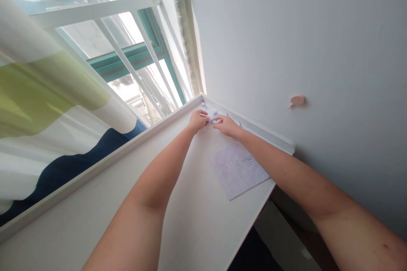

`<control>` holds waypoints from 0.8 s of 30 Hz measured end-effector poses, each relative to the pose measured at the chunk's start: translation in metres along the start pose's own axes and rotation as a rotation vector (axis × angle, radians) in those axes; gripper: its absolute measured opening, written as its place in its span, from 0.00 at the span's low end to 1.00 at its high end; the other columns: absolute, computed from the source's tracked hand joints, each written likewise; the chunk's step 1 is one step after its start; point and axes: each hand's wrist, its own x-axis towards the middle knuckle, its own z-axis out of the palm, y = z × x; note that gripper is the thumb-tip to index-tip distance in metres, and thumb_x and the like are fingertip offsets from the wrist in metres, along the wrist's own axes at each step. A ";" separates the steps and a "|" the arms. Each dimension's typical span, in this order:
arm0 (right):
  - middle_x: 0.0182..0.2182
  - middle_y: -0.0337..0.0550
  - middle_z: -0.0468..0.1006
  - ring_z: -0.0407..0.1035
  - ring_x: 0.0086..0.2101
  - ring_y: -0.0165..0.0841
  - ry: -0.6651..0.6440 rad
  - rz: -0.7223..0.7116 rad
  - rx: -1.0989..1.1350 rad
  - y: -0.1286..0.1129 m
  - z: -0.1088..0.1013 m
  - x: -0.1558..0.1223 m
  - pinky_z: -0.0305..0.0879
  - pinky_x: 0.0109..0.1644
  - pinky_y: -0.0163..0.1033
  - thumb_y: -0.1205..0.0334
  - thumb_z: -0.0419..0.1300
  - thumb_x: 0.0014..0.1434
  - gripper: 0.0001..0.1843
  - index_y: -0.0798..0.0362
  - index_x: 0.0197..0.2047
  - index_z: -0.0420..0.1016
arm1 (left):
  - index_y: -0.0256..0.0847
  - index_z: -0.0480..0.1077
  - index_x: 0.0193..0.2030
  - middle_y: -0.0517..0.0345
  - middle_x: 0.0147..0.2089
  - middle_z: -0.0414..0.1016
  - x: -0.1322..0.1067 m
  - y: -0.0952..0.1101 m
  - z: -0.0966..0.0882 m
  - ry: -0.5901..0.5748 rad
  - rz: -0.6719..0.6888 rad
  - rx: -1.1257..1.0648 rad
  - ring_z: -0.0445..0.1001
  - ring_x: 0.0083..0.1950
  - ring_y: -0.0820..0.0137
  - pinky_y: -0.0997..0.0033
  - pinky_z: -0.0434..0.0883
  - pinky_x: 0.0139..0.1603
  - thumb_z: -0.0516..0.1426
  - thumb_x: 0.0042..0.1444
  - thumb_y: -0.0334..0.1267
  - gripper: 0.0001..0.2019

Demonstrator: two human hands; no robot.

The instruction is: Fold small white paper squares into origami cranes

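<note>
Both my arms reach to the far corner of a white table (190,220). My left hand (197,120) and my right hand (226,126) are closed in pinches on a small folded piece of white paper (212,116) held between them. More small folded paper pieces (240,124) lie by the raised rim in the corner, partly hidden behind my right hand. A lined sheet of paper with writing (238,169) lies flat on the table under my right forearm.
A raised white rim (95,169) runs along the table's left and far sides. A striped curtain (47,110) and a barred window (127,50) are at the left. A white wall with a pink hook (297,101) is at the right. The table's edge drops off at lower right.
</note>
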 end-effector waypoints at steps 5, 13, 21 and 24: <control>0.50 0.52 0.80 0.77 0.43 0.45 0.009 0.022 -0.124 -0.015 0.001 -0.020 0.74 0.48 0.48 0.61 0.66 0.56 0.44 0.51 0.74 0.59 | 0.37 0.71 0.54 0.50 0.44 0.81 -0.013 0.005 -0.004 0.066 -0.016 0.061 0.78 0.33 0.71 0.70 0.75 0.38 0.64 0.58 0.30 0.16; 0.68 0.65 0.66 0.63 0.69 0.57 0.069 -0.349 -0.306 -0.029 0.035 -0.107 0.63 0.71 0.62 0.58 0.63 0.59 0.50 0.54 0.78 0.46 | 0.41 0.71 0.64 0.42 0.65 0.76 -0.134 -0.011 -0.105 0.232 0.133 0.253 0.81 0.50 0.60 0.61 0.78 0.49 0.63 0.62 0.39 0.23; 0.72 0.59 0.69 0.62 0.72 0.50 -0.503 -0.661 -0.433 -0.023 0.134 -0.184 0.55 0.77 0.59 0.48 0.54 0.71 0.33 0.53 0.73 0.64 | 0.38 0.77 0.53 0.42 0.57 0.84 -0.379 -0.132 -0.235 0.587 0.055 0.331 0.80 0.62 0.54 0.48 0.71 0.70 0.56 0.66 0.47 0.17; 0.73 0.59 0.69 0.60 0.74 0.49 -0.560 -0.709 -0.478 -0.027 0.169 -0.198 0.52 0.79 0.60 0.48 0.47 0.74 0.31 0.54 0.73 0.66 | 0.40 0.77 0.56 0.42 0.62 0.81 -0.447 -0.172 -0.232 0.633 -0.012 0.422 0.77 0.67 0.54 0.46 0.69 0.73 0.53 0.68 0.47 0.19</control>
